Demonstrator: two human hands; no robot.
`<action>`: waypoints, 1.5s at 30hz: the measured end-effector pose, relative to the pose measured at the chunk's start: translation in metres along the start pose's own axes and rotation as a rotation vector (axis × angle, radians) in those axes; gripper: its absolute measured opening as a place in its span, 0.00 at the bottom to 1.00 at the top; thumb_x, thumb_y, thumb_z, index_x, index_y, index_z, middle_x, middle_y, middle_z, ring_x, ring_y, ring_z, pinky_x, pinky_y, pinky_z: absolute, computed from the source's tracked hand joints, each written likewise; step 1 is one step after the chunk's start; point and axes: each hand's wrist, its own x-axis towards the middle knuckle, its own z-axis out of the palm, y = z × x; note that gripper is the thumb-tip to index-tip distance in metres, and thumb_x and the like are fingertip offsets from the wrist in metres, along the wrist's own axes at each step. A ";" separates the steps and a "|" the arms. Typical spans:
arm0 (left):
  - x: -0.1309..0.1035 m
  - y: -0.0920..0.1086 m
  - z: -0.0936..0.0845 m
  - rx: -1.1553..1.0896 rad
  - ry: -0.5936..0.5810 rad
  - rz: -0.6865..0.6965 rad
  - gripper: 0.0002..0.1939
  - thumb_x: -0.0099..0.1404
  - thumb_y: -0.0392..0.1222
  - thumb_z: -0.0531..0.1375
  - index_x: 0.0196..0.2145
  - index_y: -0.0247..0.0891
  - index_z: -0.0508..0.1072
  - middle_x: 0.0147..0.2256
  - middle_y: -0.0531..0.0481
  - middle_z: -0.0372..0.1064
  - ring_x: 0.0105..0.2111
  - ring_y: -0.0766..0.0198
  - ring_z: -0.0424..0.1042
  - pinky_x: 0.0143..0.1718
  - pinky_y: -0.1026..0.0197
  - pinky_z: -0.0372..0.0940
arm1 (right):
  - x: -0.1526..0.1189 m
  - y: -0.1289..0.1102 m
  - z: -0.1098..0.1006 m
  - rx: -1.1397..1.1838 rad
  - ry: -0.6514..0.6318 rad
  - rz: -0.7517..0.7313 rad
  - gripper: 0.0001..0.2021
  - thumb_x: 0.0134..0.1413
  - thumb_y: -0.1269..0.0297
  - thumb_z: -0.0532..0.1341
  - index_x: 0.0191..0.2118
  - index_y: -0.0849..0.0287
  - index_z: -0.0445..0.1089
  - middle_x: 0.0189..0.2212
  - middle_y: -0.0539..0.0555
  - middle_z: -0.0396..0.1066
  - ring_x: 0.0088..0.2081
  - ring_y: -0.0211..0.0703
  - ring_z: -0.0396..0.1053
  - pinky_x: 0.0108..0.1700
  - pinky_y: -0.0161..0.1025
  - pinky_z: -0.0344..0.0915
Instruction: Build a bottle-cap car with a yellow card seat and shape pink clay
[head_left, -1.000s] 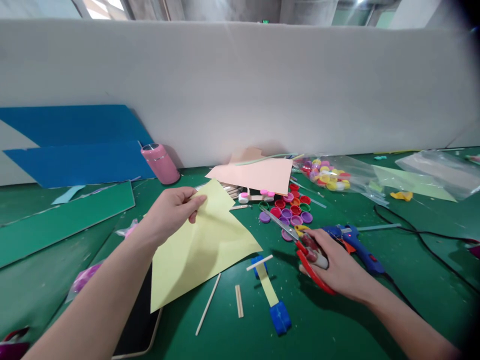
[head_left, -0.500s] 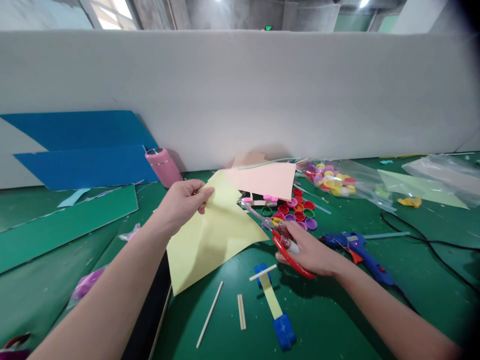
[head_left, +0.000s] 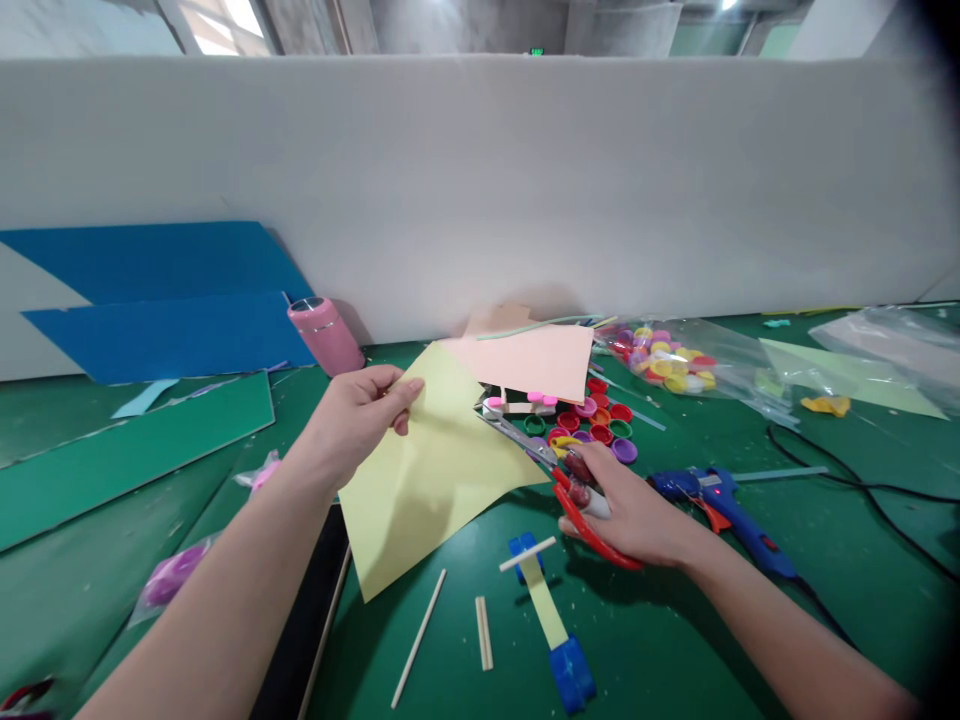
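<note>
A pale yellow paper sheet (head_left: 427, 480) hangs at an angle over the green table, its upper edge pinched between the thumb and fingers of my left hand (head_left: 371, 415). My right hand (head_left: 626, 510) is closed round the red handles of a pair of scissors (head_left: 529, 441). The blades reach along the sheet's right edge, their tips near its upper right side. Below the scissors lies a yellow strip (head_left: 546, 605) with blue caps at its ends and a white stick (head_left: 527, 554) across the upper one. More sticks (head_left: 418, 640) lie left of it.
A blue glue gun (head_left: 739, 515) with a black cable lies at the right. Behind are pink paper (head_left: 525, 358), colored caps (head_left: 600, 432) and a bag of caps (head_left: 667, 362). A pink bottle (head_left: 327, 337) and blue boards (head_left: 172, 335) stand at the left, by a white partition (head_left: 450, 190).
The scissors and my right hand have shifted slightly right and down. The lower corner of the yellow sheet has swung a little to the right. My left hand keeps its pinch.
</note>
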 end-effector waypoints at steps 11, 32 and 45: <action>-0.009 0.008 0.009 -0.006 -0.047 0.001 0.15 0.57 0.45 0.55 0.16 0.38 0.65 0.16 0.55 0.62 0.20 0.67 0.60 0.25 0.64 0.55 | 0.007 -0.012 0.001 -0.027 -0.001 -0.043 0.26 0.43 0.54 0.62 0.48 0.57 0.56 0.41 0.57 0.59 0.39 0.47 0.63 0.40 0.45 0.62; -0.016 0.008 0.011 0.009 -0.040 -0.016 0.16 0.57 0.45 0.55 0.15 0.38 0.65 0.17 0.55 0.62 0.20 0.67 0.57 0.23 0.65 0.53 | 0.011 -0.015 0.004 0.038 0.015 -0.077 0.22 0.47 0.57 0.60 0.48 0.56 0.56 0.43 0.57 0.62 0.42 0.49 0.63 0.40 0.44 0.63; -0.014 0.007 0.011 0.031 -0.053 -0.002 0.15 0.58 0.46 0.54 0.16 0.38 0.66 0.17 0.54 0.64 0.22 0.67 0.59 0.25 0.64 0.55 | 0.013 -0.014 0.005 0.052 0.025 -0.098 0.15 0.51 0.60 0.57 0.45 0.58 0.59 0.40 0.56 0.64 0.39 0.46 0.63 0.39 0.43 0.62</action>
